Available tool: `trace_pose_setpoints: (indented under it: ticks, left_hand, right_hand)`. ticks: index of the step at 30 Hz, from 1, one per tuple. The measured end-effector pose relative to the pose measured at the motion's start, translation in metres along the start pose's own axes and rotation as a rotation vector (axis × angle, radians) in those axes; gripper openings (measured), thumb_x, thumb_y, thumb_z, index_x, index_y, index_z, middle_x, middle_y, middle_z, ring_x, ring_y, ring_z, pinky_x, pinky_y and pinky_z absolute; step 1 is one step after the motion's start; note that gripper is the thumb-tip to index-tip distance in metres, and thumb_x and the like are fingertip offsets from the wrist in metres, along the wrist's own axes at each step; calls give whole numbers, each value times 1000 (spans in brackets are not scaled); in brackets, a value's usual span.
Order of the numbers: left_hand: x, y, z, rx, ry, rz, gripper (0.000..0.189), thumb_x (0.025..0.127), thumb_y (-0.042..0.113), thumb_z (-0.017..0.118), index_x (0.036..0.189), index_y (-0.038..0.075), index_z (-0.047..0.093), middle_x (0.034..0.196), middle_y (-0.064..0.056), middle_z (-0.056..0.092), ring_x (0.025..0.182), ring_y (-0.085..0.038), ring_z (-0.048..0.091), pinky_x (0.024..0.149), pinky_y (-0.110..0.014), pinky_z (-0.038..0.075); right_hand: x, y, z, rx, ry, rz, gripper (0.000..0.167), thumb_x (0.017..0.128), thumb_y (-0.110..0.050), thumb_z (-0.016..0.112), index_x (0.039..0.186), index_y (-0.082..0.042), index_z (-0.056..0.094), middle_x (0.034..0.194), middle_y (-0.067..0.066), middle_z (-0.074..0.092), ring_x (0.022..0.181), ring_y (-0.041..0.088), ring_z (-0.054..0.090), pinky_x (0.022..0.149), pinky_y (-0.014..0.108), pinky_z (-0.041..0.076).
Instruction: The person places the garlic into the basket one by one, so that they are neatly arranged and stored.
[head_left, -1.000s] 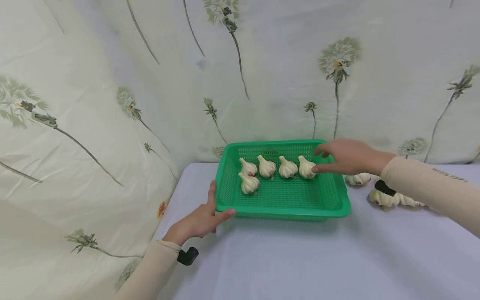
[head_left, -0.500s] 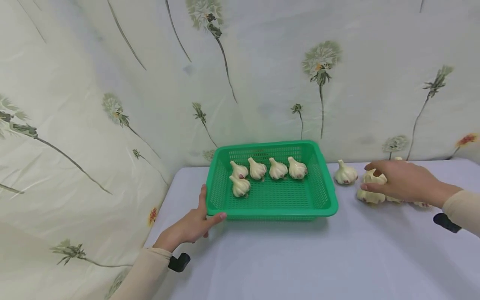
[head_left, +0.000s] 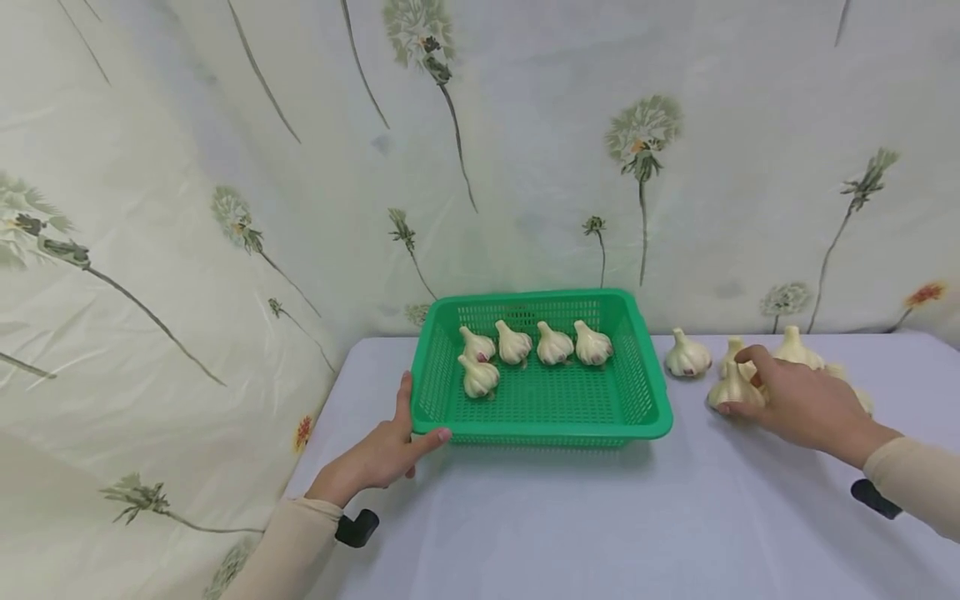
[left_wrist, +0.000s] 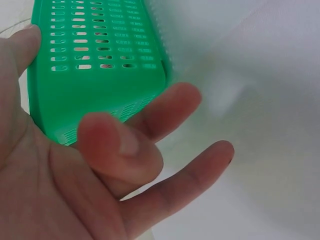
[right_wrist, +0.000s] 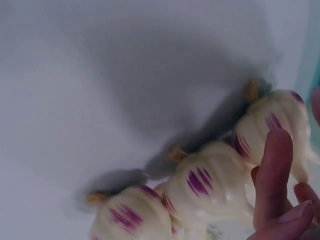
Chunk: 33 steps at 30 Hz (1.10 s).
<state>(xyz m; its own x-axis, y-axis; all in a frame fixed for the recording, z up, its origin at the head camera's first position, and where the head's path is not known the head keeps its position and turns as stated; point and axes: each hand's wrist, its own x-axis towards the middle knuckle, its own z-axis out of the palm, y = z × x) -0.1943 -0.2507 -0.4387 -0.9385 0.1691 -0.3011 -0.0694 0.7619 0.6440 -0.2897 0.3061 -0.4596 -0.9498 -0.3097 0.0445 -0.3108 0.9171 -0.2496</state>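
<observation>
Several white garlic bulbs (head_left: 555,344) lie in a green plastic basket (head_left: 540,429), a row along the back and one in front at the left. My left hand (head_left: 378,454) rests against the basket's front left corner, fingers extended and spread; the left wrist view shows its fingers (left_wrist: 170,110) beside the perforated basket wall (left_wrist: 100,90). At the right, my right hand (head_left: 806,400) has thumb and fingers around a garlic bulb (head_left: 731,390) at the left front of a loose group. That bulb (right_wrist: 265,122) shows purple streaks in the right wrist view, partly hidden by a finger.
Another garlic bulb (head_left: 687,356) stands alone between basket and group. More bulbs (head_left: 797,348) lie behind and beneath the right hand, some hidden. A pale cloth covers the table (head_left: 540,525). A dandelion-patterned curtain (head_left: 525,167) hangs at the back and left.
My right hand has left the bulb at the right end of the basket's row, moved right to the loose group and come down onto a bulb. The left hand stays at the basket corner.
</observation>
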Motion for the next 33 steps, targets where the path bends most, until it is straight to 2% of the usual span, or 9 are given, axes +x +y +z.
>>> trace_pose_setpoints:
  ticks: [3,6,12,14,18,25,29,33]
  left_hand:
    - [0,-2,1,-6,1,2,118,102,65,60,165,21,-30,73,-15,71,66,-30,68,59,-36,48]
    - [0,-2,1,-12,3,3,119,101,65,60,165,21,-30,74,-15,71,67,-29,69,61,-36,48]
    - [0,-3,2,-7,4,2,118,102,66,59,165,21,-30,74,-14,71,70,-27,70,65,-35,47]
    - [0,-3,2,-9,7,4,118,102,66,59,165,21,-29,74,-13,71,70,-27,70,65,-36,47]
    - [0,-1,1,-15,12,5,118,101,66,60,165,21,-29,75,-14,71,69,-28,70,64,-36,47]
    - [0,-3,2,-33,19,14,119,101,66,60,166,20,-29,76,-15,72,70,-26,70,65,-35,48]
    - [-1,-3,2,-38,18,15,118,101,66,60,166,20,-28,76,-16,72,70,-27,70,65,-35,48]
    - [-1,-2,0,-35,18,17,118,101,65,60,166,20,-27,76,-15,72,70,-27,70,64,-35,48]
  right_hand:
    - [-3,-1,8,13,17,5,85,88,-60,81,138,-3,44,107,27,73,62,22,63,47,38,43]
    - [-4,-2,16,21,57,-2,82,90,-57,81,137,-2,44,103,24,73,61,21,62,47,38,42]
    - [-6,-5,28,-14,69,-36,64,95,-49,78,126,1,52,74,5,61,60,18,54,46,38,39]
    - [-7,-5,29,-22,73,-27,64,96,-49,77,125,1,50,71,3,56,61,19,52,45,38,38]
    - [-6,-8,30,-17,94,-24,62,96,-47,76,125,-1,47,74,9,61,62,21,53,45,38,37]
    - [-5,-9,30,1,129,-59,60,93,-38,79,131,-4,49,94,22,71,65,23,56,46,39,38]
    - [-7,-13,27,18,119,-59,60,94,-39,80,132,-4,50,99,22,72,68,25,61,48,39,40]
    - [-8,-19,20,37,107,-64,62,96,-40,79,137,-3,52,94,17,73,76,33,68,50,41,43]
